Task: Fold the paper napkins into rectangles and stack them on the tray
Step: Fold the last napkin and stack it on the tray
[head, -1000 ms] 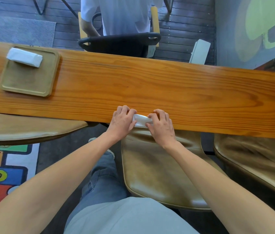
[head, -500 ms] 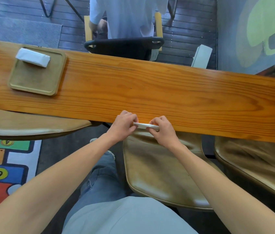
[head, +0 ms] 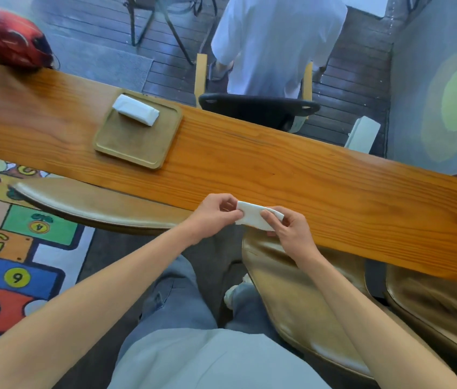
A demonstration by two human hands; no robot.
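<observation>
Napkin: white paper, folded to a narrow rectangle, held just above the near edge of the counter, off the surface as far as can be told. Left hand: thumb and fingers pinched on the napkin's left end. Right hand: fingers curled round the right end, thumb on top, pressing the layers together. Grip at both ends judged to keep the folds from springing open and the edges square before carrying. Second napkin: already folded, lying at the far edge of the tray, long side roughly parallel to the tray's rim; serves as the base of the stack. Tray: wooden, square, rounded corners, on the counter well to the left of the hands and further out, near part bare. Folding step judged complete or nearly so; transfer to the tray not yet done. Next move judged to need a reach forward and left, the napkin laid flat on the first and aligned with it. Risk: loose paper unfolding on release. Also present: red object at the counter's far left end, blurred, kind not told.
</observation>
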